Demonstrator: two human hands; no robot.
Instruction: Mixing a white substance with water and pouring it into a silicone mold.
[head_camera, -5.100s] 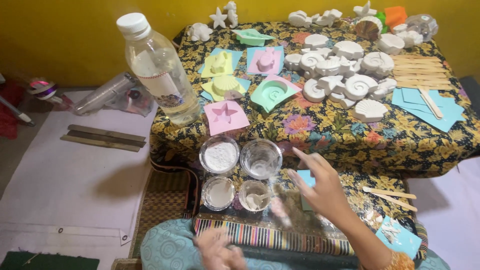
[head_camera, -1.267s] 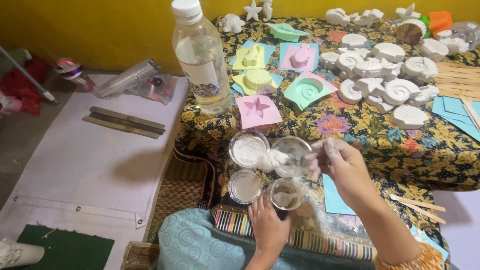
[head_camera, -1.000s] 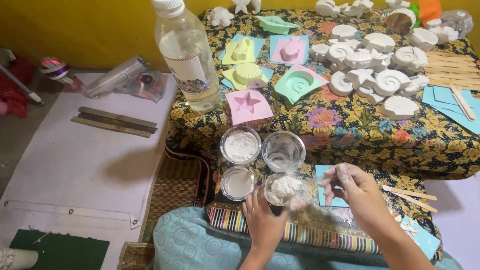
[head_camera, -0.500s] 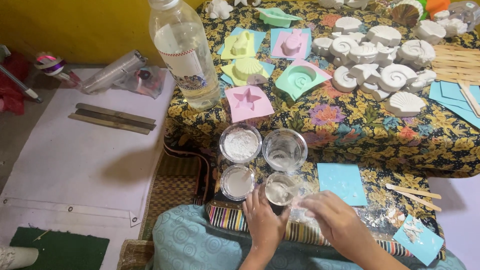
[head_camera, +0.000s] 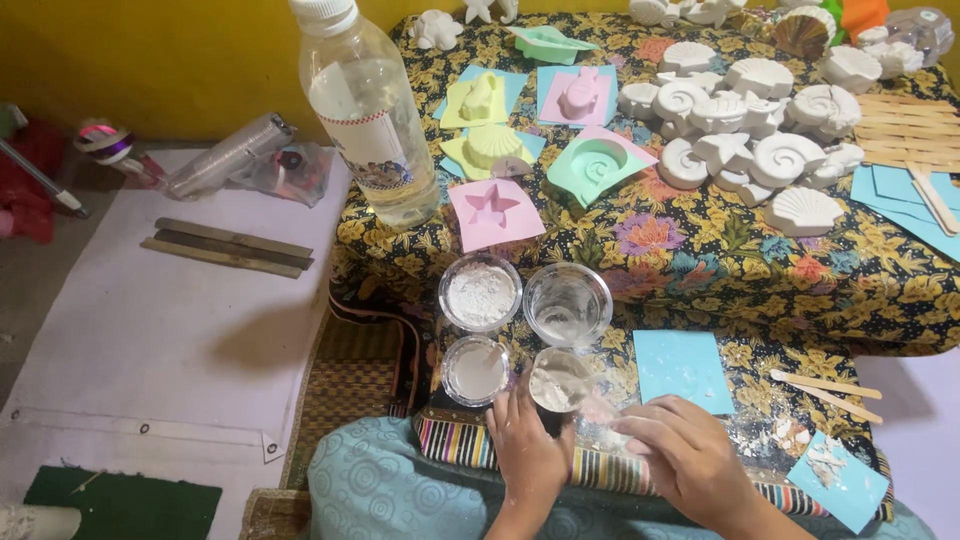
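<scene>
My left hand (head_camera: 527, 450) grips a small clear cup (head_camera: 558, 380) with white powder in it, near the front edge of a floral cloth. My right hand (head_camera: 682, 458) rests just right of that cup, fingers curled over a crinkled clear plastic bag (head_camera: 612, 420) dusted with white. Behind the held cup stand a clear cup of white powder (head_camera: 480, 293), an empty-looking clear cup (head_camera: 567, 303) and a small cup of white liquid (head_camera: 475, 370).
A large clear water bottle (head_camera: 368, 110) stands at the back left. Coloured moulds (head_camera: 494, 210) and white plaster shells (head_camera: 745, 110) cover the cloth. A blue sheet (head_camera: 683, 368) and wooden sticks (head_camera: 825, 390) lie to the right. A white mat (head_camera: 150, 330) lies on the left.
My right hand has come down from the upper clear cup to the plastic bag beside the small cup. My left hand has stayed on the small cup, which now holds white powder.
</scene>
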